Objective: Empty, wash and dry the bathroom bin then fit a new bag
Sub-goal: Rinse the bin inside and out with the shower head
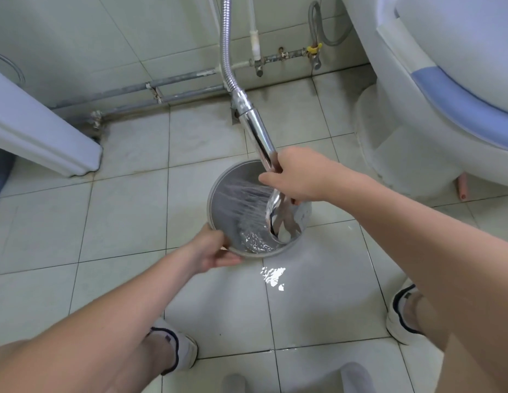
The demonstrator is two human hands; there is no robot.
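Standing on the wet tiled floor point(128, 211), the round grey bin point(227, 199) was tipped toward the viewer, its near rim gripped by the left hand point(216, 249). Its grey inside was wetted by spray from the chrome shower head point(278, 219), whose handle was clasped by the right hand point(296, 177). Open tile lay left of it; a white appliance point(417, 114) and wall pipes point(173, 92) hemmed the right and far sides.

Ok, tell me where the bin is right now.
In the head view the bin sits mid-frame on the tiled floor, left hand gripping its near rim, right hand spraying the shower head into it.
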